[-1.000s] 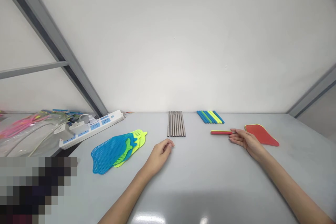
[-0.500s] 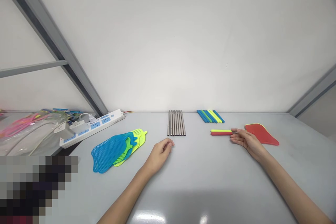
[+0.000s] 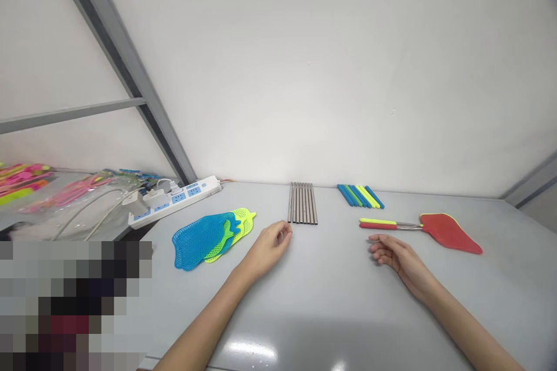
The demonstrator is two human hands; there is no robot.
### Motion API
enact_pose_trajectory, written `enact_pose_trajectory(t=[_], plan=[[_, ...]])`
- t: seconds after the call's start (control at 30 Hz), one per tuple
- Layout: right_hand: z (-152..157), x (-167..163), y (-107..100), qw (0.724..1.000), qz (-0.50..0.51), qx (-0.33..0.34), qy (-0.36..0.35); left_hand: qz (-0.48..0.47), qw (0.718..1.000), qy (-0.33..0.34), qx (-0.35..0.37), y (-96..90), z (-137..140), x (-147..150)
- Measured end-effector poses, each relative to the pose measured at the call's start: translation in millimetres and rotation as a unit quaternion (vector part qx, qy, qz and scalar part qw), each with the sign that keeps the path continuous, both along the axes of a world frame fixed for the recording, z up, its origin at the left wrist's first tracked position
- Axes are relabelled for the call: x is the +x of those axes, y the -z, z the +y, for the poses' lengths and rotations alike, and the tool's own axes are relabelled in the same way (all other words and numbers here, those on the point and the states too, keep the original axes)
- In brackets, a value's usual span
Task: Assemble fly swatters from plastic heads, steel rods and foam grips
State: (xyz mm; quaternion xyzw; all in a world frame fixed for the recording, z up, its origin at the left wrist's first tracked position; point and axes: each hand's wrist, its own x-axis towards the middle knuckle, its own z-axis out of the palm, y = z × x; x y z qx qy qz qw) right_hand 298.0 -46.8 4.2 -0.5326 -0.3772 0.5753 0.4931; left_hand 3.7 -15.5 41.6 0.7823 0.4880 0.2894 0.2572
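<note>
My left hand (image 3: 268, 248) rests on the grey table with its fingers curled in and nothing seen in them. Its knuckles are close to the near end of a row of metal rods (image 3: 303, 203). My right hand (image 3: 398, 255) is open, its fingers slightly bent, and holds nothing. Just beyond it lie two assembled fly swatters, a red one (image 3: 448, 232) on top of a yellow one, whose yellow handle (image 3: 378, 221) shows beside the red handle (image 3: 376, 226). Left of my left hand is a fanned stack of blue, green and yellow fly swatter heads (image 3: 202, 240).
Several blue, green and yellow handle grips (image 3: 360, 196) lie in a row near the wall. A white power strip (image 3: 176, 203) with plugs sits at the back left. Past it are bagged pink items (image 3: 73, 191) and cables. A pixelated patch covers the lower left.
My right hand has let go of the fly swatters and drawn back toward me. The view has shifted, while my left hand stays curled by the rods.
</note>
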Motion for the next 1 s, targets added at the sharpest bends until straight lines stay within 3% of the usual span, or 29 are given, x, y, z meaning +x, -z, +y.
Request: enact_pose_trajectory(t=[0.2,0.3,0.4,0.5,0.8,1.0], plan=[[0,-18,-3,1.0,-0.001,-0.002,-0.026,0.098,0.99,-0.068,0.069,-23.0,-3,-40],[3,-16,-2,0.999,0.007,-0.006,-0.036,0.174,0.968,-0.171,0.05,-14.4,-2,-77],[7,-16,0,0.999,0.006,-0.01,-0.047,0.265,0.927,-0.261,-0.039,4.0,-2,-107],[11,-19,2,0.998,0.003,-0.009,-0.058,0.298,0.923,-0.235,-0.059,19.4,-5,-115],[24,-43,1,0.997,0.017,0.006,-0.077,0.32,0.917,-0.215,0.104,28.4,-12,-96],[29,-47,-1,0.998,0.023,-0.012,-0.065,0.304,0.915,-0.181,0.193,44.0,-13,-94]])
